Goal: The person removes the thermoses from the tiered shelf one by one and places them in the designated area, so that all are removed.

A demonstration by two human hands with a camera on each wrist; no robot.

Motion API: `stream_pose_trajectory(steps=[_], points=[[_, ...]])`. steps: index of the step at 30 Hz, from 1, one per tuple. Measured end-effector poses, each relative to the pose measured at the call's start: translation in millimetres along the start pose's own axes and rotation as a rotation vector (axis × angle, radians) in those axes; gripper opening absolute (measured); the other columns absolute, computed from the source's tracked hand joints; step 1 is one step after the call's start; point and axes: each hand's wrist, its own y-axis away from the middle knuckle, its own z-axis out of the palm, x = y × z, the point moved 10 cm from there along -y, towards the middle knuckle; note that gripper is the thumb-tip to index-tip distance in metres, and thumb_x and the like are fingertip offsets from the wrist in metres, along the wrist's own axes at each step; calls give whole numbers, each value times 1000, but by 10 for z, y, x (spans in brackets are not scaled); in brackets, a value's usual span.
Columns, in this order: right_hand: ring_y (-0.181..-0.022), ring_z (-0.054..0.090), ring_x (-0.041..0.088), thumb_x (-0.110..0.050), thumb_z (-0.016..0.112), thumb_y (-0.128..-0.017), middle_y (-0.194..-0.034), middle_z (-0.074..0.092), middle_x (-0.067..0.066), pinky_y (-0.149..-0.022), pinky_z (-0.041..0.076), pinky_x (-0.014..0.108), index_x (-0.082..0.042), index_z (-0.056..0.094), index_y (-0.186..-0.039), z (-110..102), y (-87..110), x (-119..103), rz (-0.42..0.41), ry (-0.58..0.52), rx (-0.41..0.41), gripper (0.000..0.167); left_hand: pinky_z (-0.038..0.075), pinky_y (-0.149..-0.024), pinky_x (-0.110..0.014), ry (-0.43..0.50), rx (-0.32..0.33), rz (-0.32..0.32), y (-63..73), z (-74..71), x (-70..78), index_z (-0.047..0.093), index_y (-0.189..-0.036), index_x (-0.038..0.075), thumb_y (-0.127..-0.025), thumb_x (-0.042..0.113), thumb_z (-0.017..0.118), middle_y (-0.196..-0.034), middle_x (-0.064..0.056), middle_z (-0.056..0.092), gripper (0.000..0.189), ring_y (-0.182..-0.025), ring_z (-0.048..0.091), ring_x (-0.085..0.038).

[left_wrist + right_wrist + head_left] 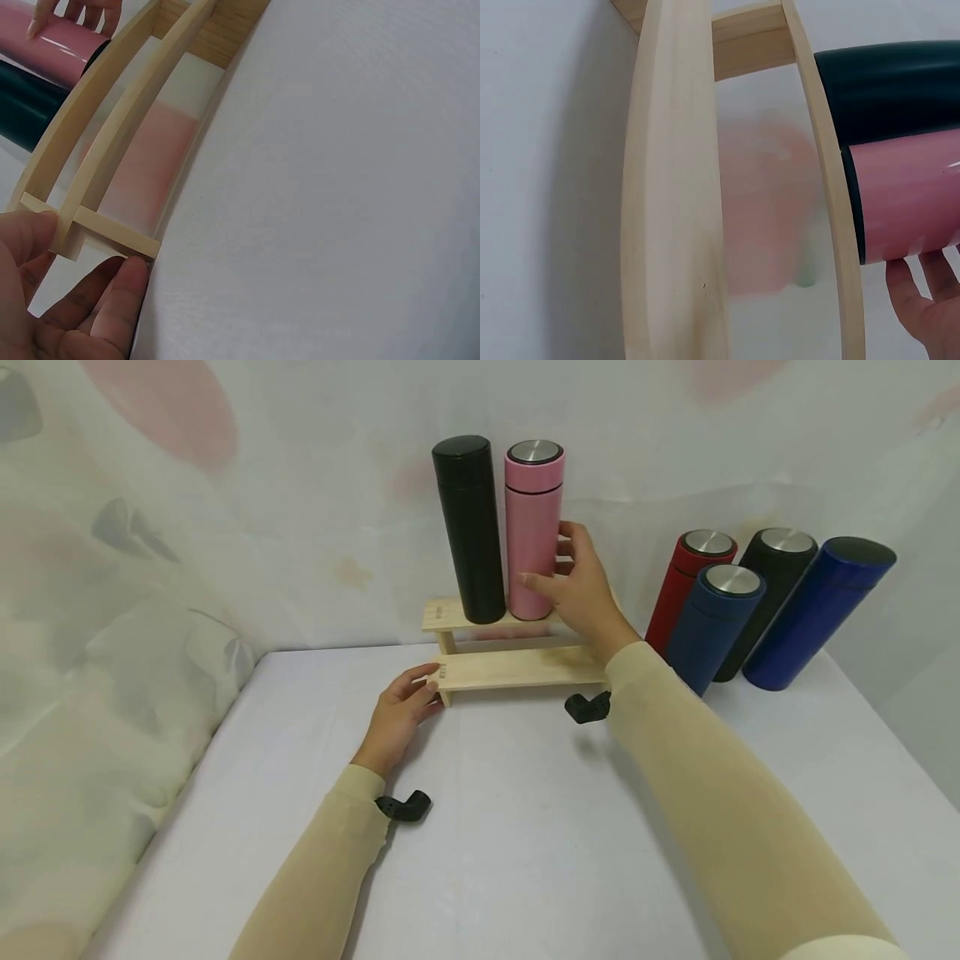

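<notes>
Right hand [581,581]: thumb across the front, fingers round the far side, a partly wrapped grip low on the pink bottle [534,527]. Bottle upright on the upper board of a two-tier wooden rack [517,668], base close to the front edge. Judgement: with the hold so low and the body tall, a nudge up top could tip it; letting go with the base off the board would drop it onto the lower tier.

Left hand [401,714]: thumb and fingers pinch the left end of the lower board. A tug here could slide the rack and rock whatever stands above.

Just beside the pink one, the matte black bottle [472,535], also near the front edge; a sideways bump from its neighbour could topple it.

Further right, on the tabletop [480,860]: red bottle [682,581], slate-blue bottle [705,631], steel-lidded black bottle [768,585], glossy blue bottle [817,610]. The right forearm passes close by; a careless elbow might knock the slate-blue one into the rest.
</notes>
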Motion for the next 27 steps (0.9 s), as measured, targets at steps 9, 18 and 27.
stream_pose_trajectory(steps=[9,18,27], points=[[-132,55,23,-27,90,-94,-149,54,1,-107,56,44,-28,40,-162,-11,129,-79,-59,70,1,85,56,-109,-43,-16,0,-6,15,3,5,60,-154,6,-113,17,64,-149,-21,56,42,-134,60,-35],[-129,58,21,-25,91,-93,-146,57,1,-106,57,43,-23,41,-162,-20,300,-169,-104,57,9,85,56,-109,-42,-31,0,-14,14,-17,-10,59,-154,7,-113,19,64,-148,-22,56,43,-133,61,-35],[-127,60,23,-22,91,-94,-143,57,3,-106,57,46,-19,42,-160,-20,545,-237,-148,15,-7,82,56,-109,-42,-32,-5,-20,17,-4,0,58,-155,7,-114,18,63,-148,-23,54,43,-134,60,-36]])
